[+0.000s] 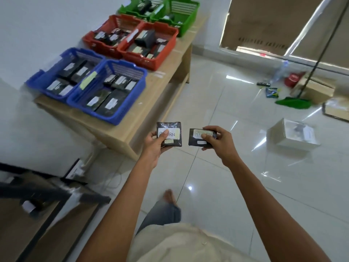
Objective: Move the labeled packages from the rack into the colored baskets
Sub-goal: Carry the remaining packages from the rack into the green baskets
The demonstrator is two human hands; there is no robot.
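My left hand (154,143) grips a black package (172,129) with a white label that reads RETURN, thumb across the label. My right hand (220,141) pinches a second black labeled package (195,138), thumb on its label. Both are held over the floor just off the near end of a low wooden table (120,129). On the table stand two blue baskets (88,108), two red baskets (151,62) and two green baskets (186,25), all holding several black labeled packages. The dark rack (37,195) is at the lower left.
On the glossy tiled floor to the right lie a white box (294,135), a green broom (294,103), cardboard boxes (315,87), a water bottle (279,70) and small litter. A power strip (75,169) with cables lies by the wall. My foot (170,196) is below.
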